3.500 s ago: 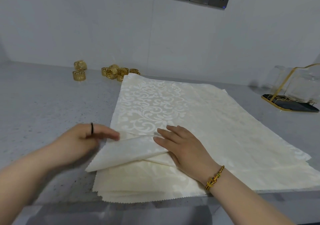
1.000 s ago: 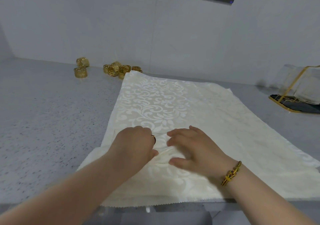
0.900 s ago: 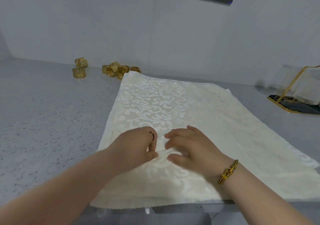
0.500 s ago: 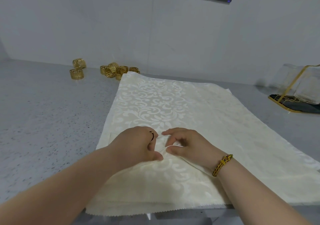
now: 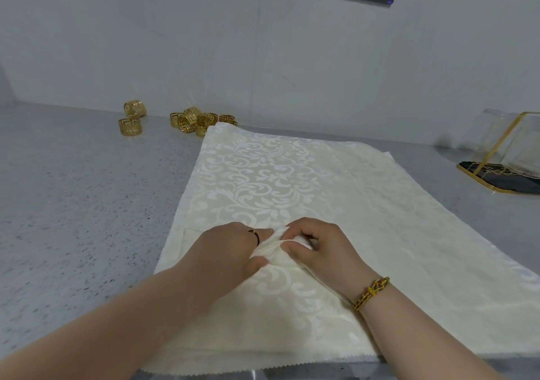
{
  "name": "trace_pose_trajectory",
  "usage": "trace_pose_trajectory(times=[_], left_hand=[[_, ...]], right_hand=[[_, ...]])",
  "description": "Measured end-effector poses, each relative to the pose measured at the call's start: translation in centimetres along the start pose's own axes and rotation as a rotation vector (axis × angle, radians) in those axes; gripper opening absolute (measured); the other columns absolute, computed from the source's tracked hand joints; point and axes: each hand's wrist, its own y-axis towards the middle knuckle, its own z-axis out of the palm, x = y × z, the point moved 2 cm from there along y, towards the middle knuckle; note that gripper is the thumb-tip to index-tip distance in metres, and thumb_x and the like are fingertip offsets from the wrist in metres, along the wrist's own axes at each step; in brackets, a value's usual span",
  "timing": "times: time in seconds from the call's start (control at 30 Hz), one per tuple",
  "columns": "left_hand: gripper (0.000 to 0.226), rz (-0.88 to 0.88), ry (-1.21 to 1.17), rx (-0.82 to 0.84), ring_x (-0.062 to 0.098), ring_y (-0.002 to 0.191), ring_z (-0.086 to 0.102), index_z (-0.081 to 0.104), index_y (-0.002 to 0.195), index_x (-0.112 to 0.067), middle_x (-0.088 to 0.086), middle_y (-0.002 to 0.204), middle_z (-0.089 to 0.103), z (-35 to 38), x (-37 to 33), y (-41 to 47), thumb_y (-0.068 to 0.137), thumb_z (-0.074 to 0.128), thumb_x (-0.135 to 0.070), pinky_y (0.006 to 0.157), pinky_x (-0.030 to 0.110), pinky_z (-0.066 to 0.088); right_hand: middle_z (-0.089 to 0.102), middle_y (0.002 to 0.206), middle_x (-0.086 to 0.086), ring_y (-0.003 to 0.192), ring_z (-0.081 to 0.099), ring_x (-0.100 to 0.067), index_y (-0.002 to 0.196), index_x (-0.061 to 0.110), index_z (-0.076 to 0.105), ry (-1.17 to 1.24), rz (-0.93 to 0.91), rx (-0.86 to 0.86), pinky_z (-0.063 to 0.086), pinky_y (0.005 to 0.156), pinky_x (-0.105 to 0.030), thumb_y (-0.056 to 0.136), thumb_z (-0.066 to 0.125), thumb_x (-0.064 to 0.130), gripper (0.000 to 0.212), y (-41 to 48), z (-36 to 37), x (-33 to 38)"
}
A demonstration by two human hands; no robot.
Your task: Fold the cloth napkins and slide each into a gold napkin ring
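A person's left hand [image 5: 230, 251] and right hand [image 5: 318, 245] both pinch a raised bunch of the top cream floral-damask cloth napkin [image 5: 263, 175], fingers curled round the fabric. The napkin lies on a layered pile spread flat on a grey speckled stone counter [image 5: 73, 189]. A cluster of gold openwork metal napkin rings [image 5: 198, 120] sits at the pile's far left corner, with a pair of gold rings [image 5: 131, 118] apart to its left. A braided gold-and-green bracelet [image 5: 371, 292] circles the right wrist.

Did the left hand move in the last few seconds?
Yes. The left hand, earlier out past the left edge of the napkin stack, has moved right onto the cloth and now pinches it beside the right hand.
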Motion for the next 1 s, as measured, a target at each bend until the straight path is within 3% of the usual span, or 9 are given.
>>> trace_pose_trajectory(times=[0.13, 0.23, 0.4, 0.5, 0.63, 0.7, 0.77, 0.87, 1.0], left_hand=[[0.045, -0.022, 0.033, -0.023, 0.014, 0.117, 0.047, 0.025, 0.143, -0.033, 0.000, 0.126, 0.049, 0.1, -0.4, 0.4, 0.098, 0.032, -0.035, 0.092, 0.020, 0.034], [0.042, -0.042, -0.012, -0.064, 0.013, 0.120, 0.046, 0.034, 0.140, -0.033, -0.002, 0.129, 0.051, -0.6, 0.4, 0.3, 0.098, 0.034, -0.033, 0.092, 0.017, 0.031], [0.038, -0.155, 0.016, -0.189, 0.015, 0.111, 0.053, 0.044, 0.134, -0.030, -0.001, 0.119, 0.060, -3.2, 5.0, 0.7, 0.097, 0.037, -0.033, 0.067, 0.016, 0.034], [0.032, -0.259, -0.008, -0.254, 0.020, 0.099, 0.057, 0.054, 0.126, -0.030, 0.003, 0.108, 0.065, -4.6, 8.6, 0.8, 0.095, 0.043, -0.030, 0.053, 0.019, 0.030], [0.028, -0.399, -0.035, -0.258, 0.019, 0.081, 0.053, 0.060, 0.118, -0.030, 0.004, 0.102, 0.067, -5.6, 12.9, 1.4, 0.093, 0.048, -0.031, 0.058, 0.027, 0.034], [0.028, -0.474, -0.084, -0.262, 0.021, 0.085, 0.056, 0.061, 0.117, -0.029, 0.004, 0.103, 0.067, -5.4, 15.3, 1.6, 0.091, 0.052, -0.031, 0.063, 0.026, 0.037], [0.028, -0.527, -0.123, -0.283, 0.022, 0.090, 0.057, 0.062, 0.117, -0.027, 0.006, 0.103, 0.067, -5.1, 17.1, 1.6, 0.090, 0.053, -0.030, 0.066, 0.025, 0.035], [0.025, -0.567, -0.230, -0.377, 0.015, 0.078, 0.048, 0.065, 0.112, -0.027, 0.000, 0.087, 0.063, -4.7, 19.6, 2.2, 0.090, 0.053, -0.028, 0.065, 0.026, 0.032], [0.035, -0.675, -0.144, -0.343, 0.013, 0.072, 0.054, 0.064, 0.103, -0.022, -0.005, 0.077, 0.060, -3.1, 22.5, 2.9, 0.088, 0.043, -0.046, 0.058, 0.024, 0.037]], right_hand=[[0.063, 0.080, 0.027, 0.088, 0.056, 0.008, 0.063, 0.037, 0.057, 0.069, 0.028, 0.006, 0.041, 0.077, -0.006, 0.080, 0.066, 0.010, 0.034, -0.2, 0.1, -0.1], [0.061, 0.095, 0.028, 0.096, 0.055, 0.014, 0.067, 0.033, 0.063, 0.210, 0.070, 0.002, 0.039, 0.087, -0.004, 0.081, 0.066, 0.013, 0.025, -0.2, -0.3, 0.2], [0.063, 0.089, 0.028, 0.085, 0.058, 0.012, 0.073, 0.028, 0.066, 0.322, 0.120, -0.176, 0.041, 0.076, -0.001, 0.087, 0.058, 0.013, 0.022, 1.8, -1.8, 0.7], [0.061, 0.090, 0.020, 0.089, 0.056, 0.006, 0.076, 0.026, 0.062, 0.192, 0.141, -0.087, 0.041, 0.077, -0.001, 0.089, 0.055, 0.008, 0.023, 4.2, -1.6, 1.2], [0.062, 0.096, 0.004, 0.094, 0.058, -0.010, 0.086, 0.017, 0.062, -0.001, 0.188, 0.000, 0.041, 0.087, -0.016, 0.089, 0.056, 0.008, 0.011, 9.7, -0.6, 1.2], [0.064, 0.104, -0.002, 0.097, 0.058, -0.012, 0.092, 0.014, 0.063, -0.044, 0.206, 0.002, 0.040, 0.087, -0.020, 0.088, 0.057, 0.009, 0.009, 13.4, 0.2, 1.2], [0.063, 0.113, -0.004, 0.103, 0.058, -0.015, 0.101, 0.010, 0.064, -0.114, 0.202, 0.004, 0.039, 0.087, -0.019, 0.089, 0.056, 0.012, 0.015, 17.1, 1.2, 1.3], [0.059, 0.123, -0.005, 0.114, 0.054, -0.018, 0.114, 0.009, 0.061, -0.240, 0.172, 0.040, 0.038, 0.093, -0.022, 0.091, 0.053, 0.015, 0.025, 22.9, 3.7, 1.2], [0.053, 0.131, -0.004, 0.120, 0.048, -0.019, 0.123, 0.013, 0.056, -0.331, 0.116, 0.030, 0.034, 0.096, -0.023, 0.093, 0.050, 0.019, 0.032, 29.4, 7.4, 1.2]])
